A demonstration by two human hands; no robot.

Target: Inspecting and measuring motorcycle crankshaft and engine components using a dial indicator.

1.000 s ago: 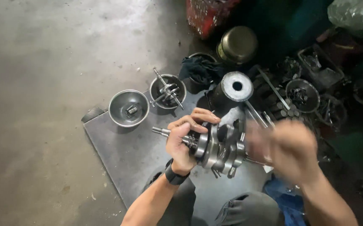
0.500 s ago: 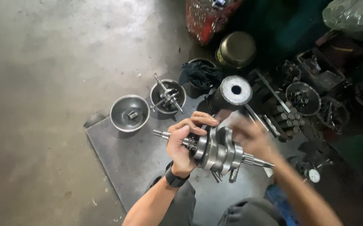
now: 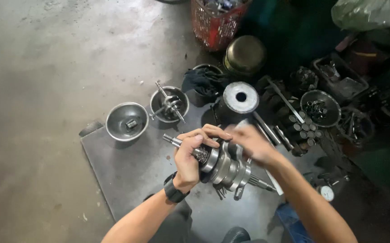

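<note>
A grey concrete floor (image 3: 46,67) is filling the left half of the frame, and a dark grey mat (image 3: 127,166) is lying across the lower centre with its corner pointing toward the lower left. Above the mat, at upper centre, a red basket (image 3: 215,24) is standing beside a round brass-coloured pot (image 3: 245,54). Below the pot a steel cylinder (image 3: 240,98) with a hole in its flat top is sitting upright, just right of a dark rag (image 3: 201,81) draped over a container. At the centre of the frame a crankshaft (image 3: 224,167) is being held above the mat, lying slantwise from upper left to lower right, its thin end sticking out toward the bowls. The left hand (image 3: 190,159) is wrapping its fingers around the crankshaft near that thin end, gripping it firmly, with a black watch (image 3: 173,192) sitting on the wrist. The right hand (image 3: 253,144) is blurring just above the crankshaft's webs, fingers curled down onto it; whether it is gripping or only touching cannot be told. Left of the hands, a steel bowl (image 3: 126,121) holding a small part is resting at the mat's upper edge, and a second bowl (image 3: 170,104) with rods sticking out is sitting just beside it. At right a third bowl (image 3: 320,108) is holding short tubes, and a small dial gauge (image 3: 326,193) is lying at lower right.
</note>
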